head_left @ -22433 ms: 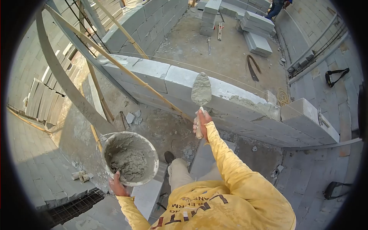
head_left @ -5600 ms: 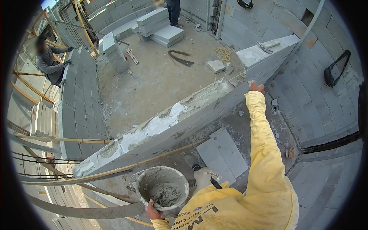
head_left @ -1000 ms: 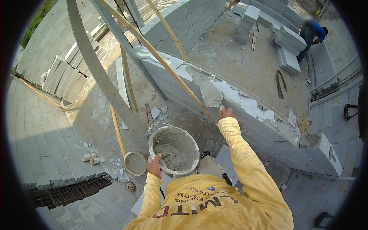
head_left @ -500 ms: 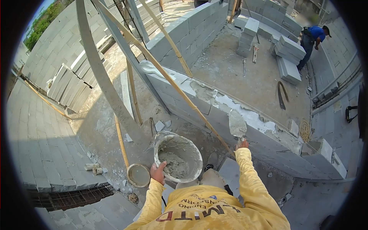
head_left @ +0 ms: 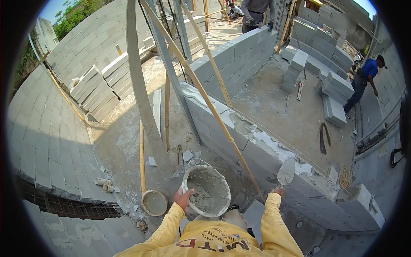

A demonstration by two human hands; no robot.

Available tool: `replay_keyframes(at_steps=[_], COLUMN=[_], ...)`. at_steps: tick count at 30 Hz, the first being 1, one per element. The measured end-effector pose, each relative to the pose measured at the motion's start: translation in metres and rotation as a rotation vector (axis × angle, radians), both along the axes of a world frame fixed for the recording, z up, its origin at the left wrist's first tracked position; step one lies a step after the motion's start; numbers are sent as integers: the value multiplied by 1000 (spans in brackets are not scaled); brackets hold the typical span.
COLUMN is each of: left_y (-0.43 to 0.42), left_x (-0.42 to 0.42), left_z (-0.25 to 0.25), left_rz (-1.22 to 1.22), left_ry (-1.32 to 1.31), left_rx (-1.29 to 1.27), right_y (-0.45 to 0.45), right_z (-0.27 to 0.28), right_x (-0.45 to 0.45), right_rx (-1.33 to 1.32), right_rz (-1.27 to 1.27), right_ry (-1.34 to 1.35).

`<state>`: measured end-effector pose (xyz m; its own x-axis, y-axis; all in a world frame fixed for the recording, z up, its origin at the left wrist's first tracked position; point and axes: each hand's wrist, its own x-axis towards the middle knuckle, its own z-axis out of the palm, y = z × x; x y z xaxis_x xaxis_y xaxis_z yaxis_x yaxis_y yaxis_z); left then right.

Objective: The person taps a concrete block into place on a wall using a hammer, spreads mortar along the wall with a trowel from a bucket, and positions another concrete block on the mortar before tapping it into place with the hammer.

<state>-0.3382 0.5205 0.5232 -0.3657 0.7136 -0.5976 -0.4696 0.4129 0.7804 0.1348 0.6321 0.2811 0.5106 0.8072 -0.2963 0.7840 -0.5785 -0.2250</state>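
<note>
My left hand (head_left: 183, 198) grips the left rim of a mortar-caked bucket (head_left: 209, 174), with fingers outside and thumb toward the inside. Wet grey mortar (head_left: 207, 198) lies in its bottom. In my right hand (head_left: 277, 191) is the handle of a trowel (head_left: 286, 171), its blade coated in mortar. The blade points away from me at the near edge of a low block wall (head_left: 261, 165); whether it touches the wall I cannot tell. Patchy mortar (head_left: 274, 147) covers the wall's top, and a thin string runs along it.
A slanted bamboo pole (head_left: 214, 113) crosses in front of the wall. A round container (head_left: 154, 202) stands left of the bucket. Beyond the wall are stacked blocks (head_left: 336, 92) and a person in blue (head_left: 369, 68). Another person in grey (head_left: 257, 10) stands behind the farther wall.
The view has tilted up, bringing the person in grey into sight. Both hands keep their holds on the bucket and trowel. The trowel has shifted slightly right along the wall.
</note>
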Motion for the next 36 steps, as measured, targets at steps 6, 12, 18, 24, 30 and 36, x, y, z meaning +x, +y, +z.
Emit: replay_keyframes(at_steps=[6, 12, 18, 24, 30, 36], left_y=[10, 19, 23, 15, 2, -6], left_x=[3, 11, 17, 17, 13, -2], left_z=[-7, 2, 10, 21, 26, 4], left_rz=[-45, -76, -67, -6, 62, 24], left_ry=[13, -5, -105, -109, -129, -43], left_rx=[48, 54, 109, 60, 77, 12], right_y=[-86, -30, 11, 74, 87, 79], right_z=[159, 167, 238, 239, 182, 229], right_x=[-39, -77, -170, -188, -146, -200], right_rx=[85, 352, -46, 219, 579, 88], right_rz=[53, -350, -4, 160, -285, 2], right_ry=[218, 506, 543, 527, 538, 618])
